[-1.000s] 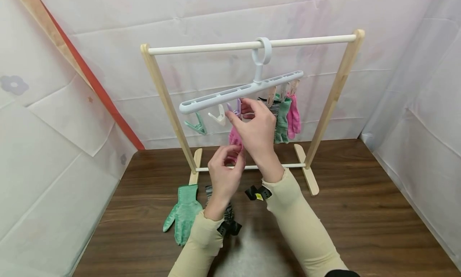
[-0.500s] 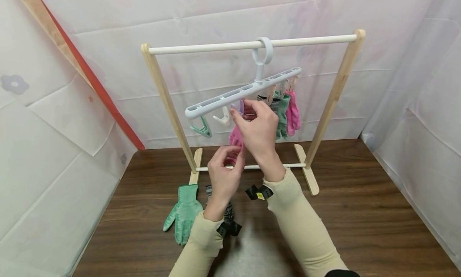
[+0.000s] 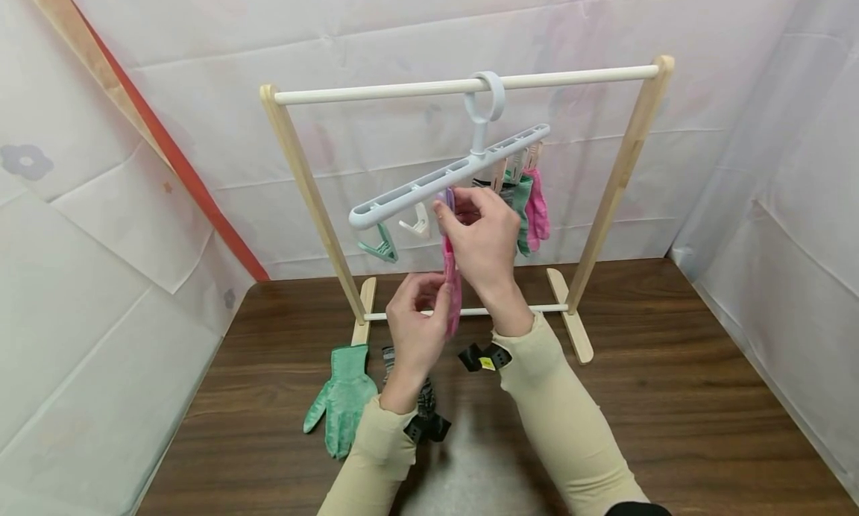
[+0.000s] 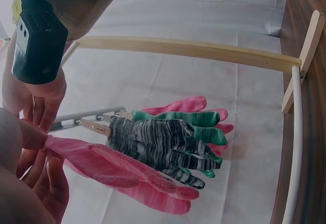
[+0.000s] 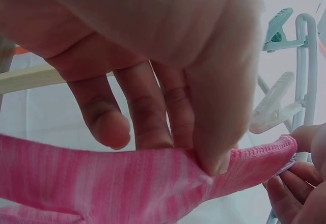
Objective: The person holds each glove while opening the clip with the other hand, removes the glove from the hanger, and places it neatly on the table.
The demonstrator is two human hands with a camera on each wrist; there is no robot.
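A pink glove (image 3: 452,292) hangs stretched between my two hands in front of the wooden rack (image 3: 295,173). My right hand (image 3: 479,236) pinches its cuff (image 5: 254,163) up by the purple clip (image 3: 446,200) of the tilted white hanger (image 3: 443,177). My left hand (image 3: 419,318) pinches the glove's lower part (image 4: 127,175) between thumb and fingers. On the hanger's right end hang a striped glove (image 4: 163,142), a green glove (image 4: 188,118) and another pink glove (image 3: 535,206). The hanger's ring sits on the white rod (image 3: 376,91).
On the brown table (image 3: 671,411) lie a green glove (image 3: 342,400) and a striped glove (image 3: 424,393), partly under my left wrist. A green clip (image 3: 379,247) and a white clip (image 3: 417,224) hang empty on the hanger's left half. White sheets close in three sides.
The pink glove went from bunched behind my right hand to pulled straight down, edge-on. The hanger's left end rose and swung right. My hands barely shifted.
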